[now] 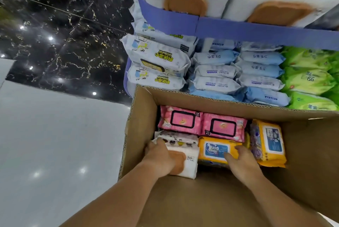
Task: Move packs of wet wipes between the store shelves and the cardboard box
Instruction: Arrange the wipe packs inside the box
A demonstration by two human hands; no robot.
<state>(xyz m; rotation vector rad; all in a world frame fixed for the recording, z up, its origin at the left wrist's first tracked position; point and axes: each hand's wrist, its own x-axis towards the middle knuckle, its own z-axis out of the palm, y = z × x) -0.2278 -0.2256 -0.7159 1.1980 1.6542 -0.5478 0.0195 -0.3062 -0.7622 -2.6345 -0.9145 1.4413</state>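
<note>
The white soft-plastic pack of wet wipes with a tan flip lid (190,164) lay low in the frame's centre, inside the brown cardboard box (143,125), my left grip (161,158) curled round its near end. My right grip (242,162) pinched the near edge of the yellow pack with a blue label (214,149) just beside it. Both looked soft, slick and fairly weighty, so I judged a hold across the full width safest. Two pink packs (181,120) lay beyond.

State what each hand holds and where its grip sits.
Left hand grips the white pack over its tan lid; right hand grips the yellow pack at its near right corner.
</note>
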